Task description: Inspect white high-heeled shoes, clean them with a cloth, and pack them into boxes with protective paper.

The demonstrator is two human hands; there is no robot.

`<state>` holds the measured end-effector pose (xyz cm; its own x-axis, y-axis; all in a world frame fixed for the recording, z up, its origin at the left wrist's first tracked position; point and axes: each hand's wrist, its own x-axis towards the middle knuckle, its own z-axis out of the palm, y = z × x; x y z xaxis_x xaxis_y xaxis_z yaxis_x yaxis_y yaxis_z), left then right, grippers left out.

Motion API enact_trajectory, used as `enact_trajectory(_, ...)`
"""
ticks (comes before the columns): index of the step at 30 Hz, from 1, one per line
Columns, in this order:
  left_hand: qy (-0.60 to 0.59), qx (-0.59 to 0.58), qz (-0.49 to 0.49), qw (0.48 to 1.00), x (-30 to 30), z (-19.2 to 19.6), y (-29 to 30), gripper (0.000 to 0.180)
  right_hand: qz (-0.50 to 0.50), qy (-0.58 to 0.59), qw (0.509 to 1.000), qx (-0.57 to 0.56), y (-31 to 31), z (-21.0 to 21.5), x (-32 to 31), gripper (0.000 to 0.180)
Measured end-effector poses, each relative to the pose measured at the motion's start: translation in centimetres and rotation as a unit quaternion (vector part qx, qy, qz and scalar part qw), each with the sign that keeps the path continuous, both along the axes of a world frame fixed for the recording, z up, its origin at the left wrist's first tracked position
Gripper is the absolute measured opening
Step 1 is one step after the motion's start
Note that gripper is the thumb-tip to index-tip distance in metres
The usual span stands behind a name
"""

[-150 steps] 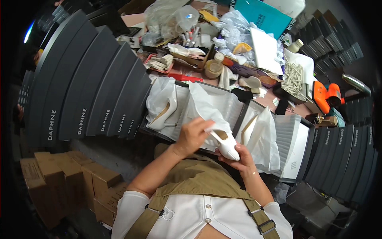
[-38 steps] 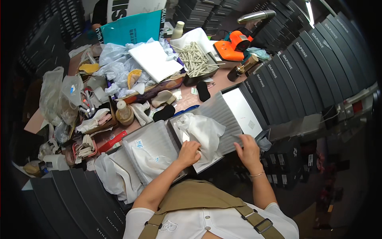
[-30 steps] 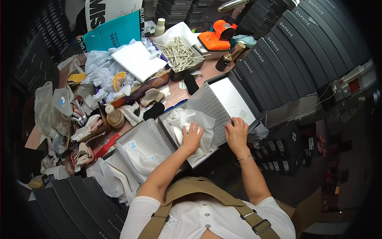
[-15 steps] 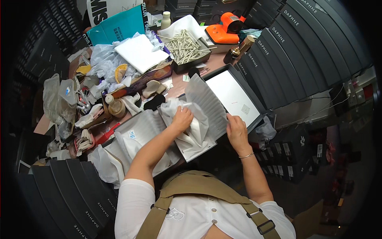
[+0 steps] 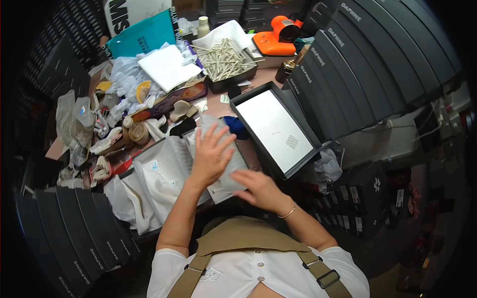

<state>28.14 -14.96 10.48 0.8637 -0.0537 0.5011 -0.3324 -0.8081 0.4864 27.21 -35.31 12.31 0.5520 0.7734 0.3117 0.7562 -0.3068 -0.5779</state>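
Flattened now, tissue paper [image 5: 226,164] lies under spread left hand [image 5: 211,154]; right hand [image 5: 258,186] seemingly open too.

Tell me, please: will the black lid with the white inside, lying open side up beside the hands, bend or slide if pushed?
The black lid looks like stiff cardboard with straight walls, so it probably keeps its shape. It seems light, so it may slide easily. One corner appears to overhang the table edge, so a push there might tip it off.

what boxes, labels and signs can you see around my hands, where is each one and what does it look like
Box lid: right of the left hand, open, black rim, white inside.
Stacked boxes: upper right, long, black.
Stacked boxes: lower left, black.
Sign: top, white with dark lettering.
Sticker: small, white and blue, on white wrapping.
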Motion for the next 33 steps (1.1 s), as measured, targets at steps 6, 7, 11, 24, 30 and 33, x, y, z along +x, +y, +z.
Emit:
enact_trajectory(6,0.298,0.143,0.044,0.943,-3.4,-14.7,-1.8,0.037,-0.154,-0.076,0.96,-0.222,-5.9,-2.0,6.3,0.057)
enact_trajectory(7,0.284,0.138,0.051,0.947,-4.5,-16.8,-1.7,0.04,-0.154,-0.077,0.962,-0.213,-6.5,-2.7,6.3,0.049)
enact_trajectory(11,0.16,0.046,0.197,0.966,-6.9,-16.3,-1.2,0.055,-0.211,-0.09,0.964,-0.133,-6.0,4.0,5.5,0.03)
enact_trajectory(24,0.204,-0.705,0.166,0.659,-8.9,-14.7,-0.2,0.062,-0.235,0.351,0.906,0.006,-4.3,-15.8,4.5,0.052)
enact_trajectory(30,0.217,-0.541,0.21,0.785,-7.0,-17.1,1.5,0.052,-0.272,0.294,0.914,-0.066,-0.4,-14.8,4.1,0.06)
enact_trajectory(33,0.29,-0.536,0.146,0.779,-6.7,-20.6,4.3,0.052,-0.286,0.304,0.904,-0.095,0.3,-14.8,5.2,0.067)
